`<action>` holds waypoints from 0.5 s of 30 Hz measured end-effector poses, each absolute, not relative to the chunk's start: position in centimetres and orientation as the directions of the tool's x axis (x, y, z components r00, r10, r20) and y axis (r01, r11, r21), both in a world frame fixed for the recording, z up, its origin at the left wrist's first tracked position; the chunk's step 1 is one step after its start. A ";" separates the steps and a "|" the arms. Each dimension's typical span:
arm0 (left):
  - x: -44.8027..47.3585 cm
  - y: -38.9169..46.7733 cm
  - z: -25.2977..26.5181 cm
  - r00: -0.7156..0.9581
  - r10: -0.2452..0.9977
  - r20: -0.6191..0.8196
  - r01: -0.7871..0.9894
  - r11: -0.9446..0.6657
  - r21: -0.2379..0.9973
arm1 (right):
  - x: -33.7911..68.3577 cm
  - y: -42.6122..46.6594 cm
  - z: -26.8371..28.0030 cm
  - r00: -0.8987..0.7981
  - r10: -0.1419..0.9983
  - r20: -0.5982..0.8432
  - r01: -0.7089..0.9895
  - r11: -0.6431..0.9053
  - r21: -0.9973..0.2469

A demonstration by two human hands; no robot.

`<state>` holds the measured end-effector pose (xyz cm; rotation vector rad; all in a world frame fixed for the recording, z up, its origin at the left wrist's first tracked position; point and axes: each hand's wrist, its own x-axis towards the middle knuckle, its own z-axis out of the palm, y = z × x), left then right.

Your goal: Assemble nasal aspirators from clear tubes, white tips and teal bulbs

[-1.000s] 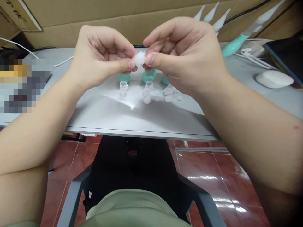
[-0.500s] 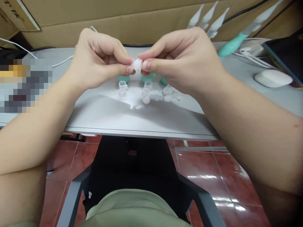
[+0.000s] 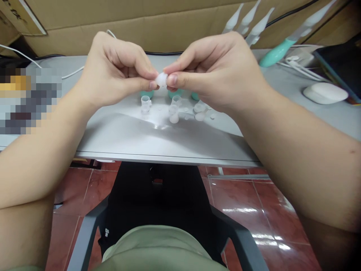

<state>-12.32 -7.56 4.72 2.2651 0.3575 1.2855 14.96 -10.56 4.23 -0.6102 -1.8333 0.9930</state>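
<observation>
Between my two hands, above the table, is a small white translucent plastic piece (image 3: 161, 79). My left hand (image 3: 121, 71) pinches its left side with thumb and forefinger. Thumb and fingertips of my right hand (image 3: 211, 71) grip its right side. Below the hands a clear short tube with a side nub (image 3: 146, 104) stands on the table. A similar clear tube (image 3: 176, 100) stands in the middle, with a white cone-shaped piece (image 3: 174, 117) in front of it. More white pieces (image 3: 200, 111) lie to the right. Teal bulbs (image 3: 147, 94) show partly behind the fingers.
A teal bulb with a clear tube and white nozzle (image 3: 278, 52) leans at the back right, beside several white nozzles (image 3: 249, 19). A white mouse-shaped object (image 3: 325, 93), a white cable (image 3: 306, 71) and a dark flat object (image 3: 341, 64) lie right. Cardboard (image 3: 113, 17) lines the back.
Both hands and the pinched white piece have shifted very slightly left. The piece looks turned a little between the fingertips. The parts on the table have not moved.
</observation>
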 end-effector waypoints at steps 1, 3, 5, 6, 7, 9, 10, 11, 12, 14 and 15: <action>-12.3 -7.7 4.7 0.518 0.471 0.715 0.001 -0.836 0.549 | 15.0 -10.5 4.3 -0.452 0.748 0.487 -0.002 0.545 -0.838; -12.2 -8.0 4.8 0.497 0.495 0.713 0.024 -0.829 0.558 | 15.0 -10.4 4.3 -0.468 0.744 0.477 -0.004 0.538 -0.843; -12.3 -8.1 4.7 0.499 0.497 0.710 0.026 -0.827 0.561 | 15.0 -10.5 4.5 -0.484 0.739 0.469 0.001 0.537 -0.844; -12.3 -8.0 4.7 0.503 0.488 0.713 0.018 -0.831 0.556 | 15.0 -10.6 4.6 -0.482 0.740 0.468 0.010 0.539 -0.842; -12.4 -8.0 4.7 0.506 0.479 0.718 0.012 -0.836 0.549 | 15.0 -10.8 4.7 -0.480 0.744 0.464 0.027 0.542 -0.840; -12.5 -7.7 4.7 0.506 0.466 0.726 -0.001 -0.841 0.541 | 14.9 -11.1 5.0 -0.455 0.758 0.467 0.064 0.551 -0.832; -12.5 -7.7 4.8 0.501 0.467 0.728 -0.009 -0.839 0.545 | 14.8 -11.2 5.1 -0.440 0.762 0.475 0.078 0.559 -0.825; -12.6 -7.7 4.8 0.501 0.485 0.717 -0.004 -0.827 0.563 | 14.8 -11.3 5.2 -0.440 0.758 0.482 0.087 0.570 -0.817; -12.6 -7.7 4.9 0.505 0.503 0.702 0.001 -0.813 0.582 | 14.7 -11.2 5.2 -0.444 0.749 0.492 0.089 0.583 -0.808; -12.5 -7.8 5.0 0.507 0.528 0.681 -0.003 -0.789 0.614 | 14.5 -11.1 4.9 -0.430 0.733 0.527 0.079 0.613 -0.786; -12.5 -7.9 5.1 0.495 0.535 0.685 -0.015 -0.783 0.622 | 14.4 -11.0 4.7 -0.409 0.726 0.554 0.075 0.631 -0.772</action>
